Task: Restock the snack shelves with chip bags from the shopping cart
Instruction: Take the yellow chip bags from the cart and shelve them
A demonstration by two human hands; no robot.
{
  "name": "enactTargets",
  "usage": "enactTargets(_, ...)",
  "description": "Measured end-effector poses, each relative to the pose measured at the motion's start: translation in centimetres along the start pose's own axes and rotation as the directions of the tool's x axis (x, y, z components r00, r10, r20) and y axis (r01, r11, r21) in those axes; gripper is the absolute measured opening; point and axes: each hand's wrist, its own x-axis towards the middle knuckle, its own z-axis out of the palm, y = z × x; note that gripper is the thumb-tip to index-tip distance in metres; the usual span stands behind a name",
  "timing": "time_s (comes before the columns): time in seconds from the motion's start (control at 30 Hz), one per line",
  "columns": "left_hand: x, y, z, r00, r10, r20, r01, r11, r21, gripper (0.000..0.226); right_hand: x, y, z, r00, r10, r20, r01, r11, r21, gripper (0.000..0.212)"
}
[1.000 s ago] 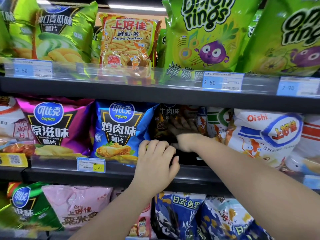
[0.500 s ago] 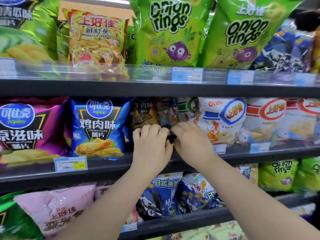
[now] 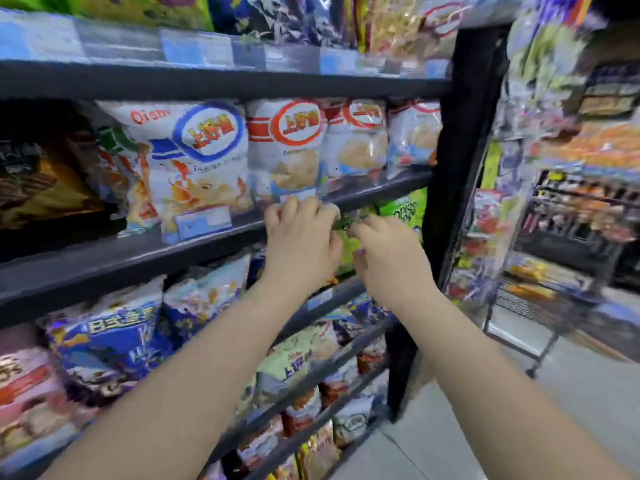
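Note:
Both my hands are raised close together in front of the snack shelves. My left hand and my right hand show their backs, fingers loosely curled, with no bag visible in either. Just behind and between them, green onion-ring bags stand on the shelf below the rail. White Oishi shrimp-chip bags fill the middle shelf to the upper left of my hands. The picture is blurred by motion.
A black upright post ends the shelving just right of my hands. Beyond it stands a wheeled wire rack or cart with blurred goods, on a grey floor. Blue bags and a dark bag sit on the left.
The view has swung far to the right along the shelf. Both hands have left the dark bag's slot and now hover by the green onion-ring bags near the shelf end.

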Motion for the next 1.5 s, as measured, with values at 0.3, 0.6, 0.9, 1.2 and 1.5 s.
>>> enactTargets(0.3,0.9,26.9,12.7,0.962,0.26,0.084,-0.237,0.948,-0.212,0.023,-15.1,22.6,-2.8,0.917,0.367,0.155,-0.327,0.916,-0.233,0.028)
enactTargets(0.6,-4.3,46.2,25.4,0.819,0.432,0.378,-0.263,0.867,-0.423,0.028,-31.2,38.0,0.2,0.627,0.683,0.375,-0.581,0.731,-0.359,0.031)
enactTargets(0.9,-2.1,56.7,37.5,0.631,0.576,0.52,-0.292,0.797,-0.528,0.028,-36.2,50.7,6.7,0.391,0.816,0.425,-0.725,0.558,-0.405,0.038)
enactTargets(1.2,12.1,66.9,51.5,0.535,0.615,0.579,-0.336,0.784,-0.522,0.031,-32.2,69.0,12.2,0.254,0.884,0.393,-0.775,0.429,-0.464,0.042)
enactTargets(1.5,17.8,77.6,62.7,0.485,0.621,0.616,-0.255,0.774,-0.58,0.032,-31.0,85.1,16.7,0.248,0.862,0.442,-0.794,0.442,-0.417,0.033)
